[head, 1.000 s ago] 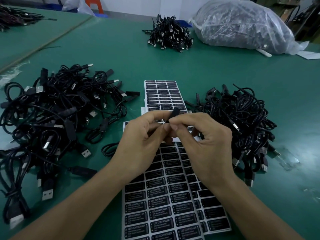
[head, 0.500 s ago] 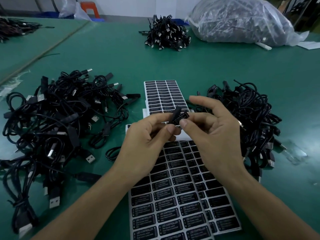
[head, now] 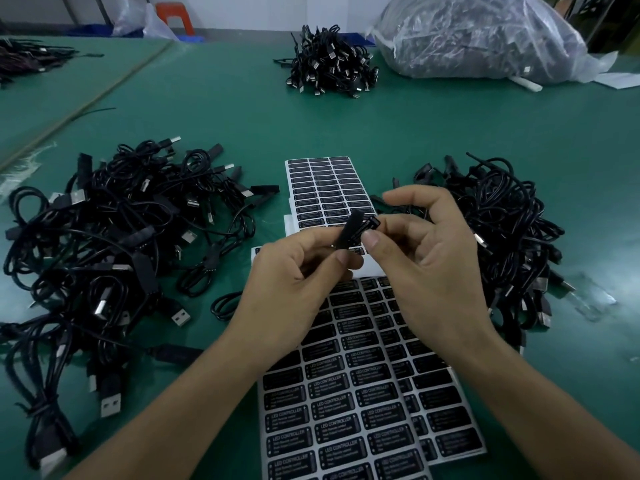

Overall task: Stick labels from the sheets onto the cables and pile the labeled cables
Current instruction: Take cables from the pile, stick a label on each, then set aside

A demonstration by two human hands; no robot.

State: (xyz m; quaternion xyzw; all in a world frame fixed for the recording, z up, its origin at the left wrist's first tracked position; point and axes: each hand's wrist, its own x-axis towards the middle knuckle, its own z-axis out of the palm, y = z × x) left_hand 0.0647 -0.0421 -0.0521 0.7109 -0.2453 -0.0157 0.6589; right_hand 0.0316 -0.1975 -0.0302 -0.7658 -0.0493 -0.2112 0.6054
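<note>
**Label poised at the controller: a skewed stick is the risk**

Our left hand (head: 294,271) pinches the lower end of a slim black plastic controller block (head: 349,232) between thumb and curled fingers. It holds the block in the air above the white sheet of glossy black printed labels (head: 346,393), which lies on the green table mat (head: 381,126). Our right hand (head: 433,261) pinches a small black rectangular label (head: 370,224) with thumb and a curled finger, just beside the block's upper end. Its index finger is lifted clear. Whether the label already touches the block we cannot tell.

We judge the main danger to be a crooked stick. If the label's long side is not parallel to the block when pressed, it will overhang an edge. The adhesive could also catch our thumb and fold the label on itself. Gripped at one end only, the block may twist under pressure.

The block's long axis is tilted, rising from our left thumb up, away and slightly rightward. Its free end points toward the farther label sheet (head: 322,188), and the label seems angled to it
</note>
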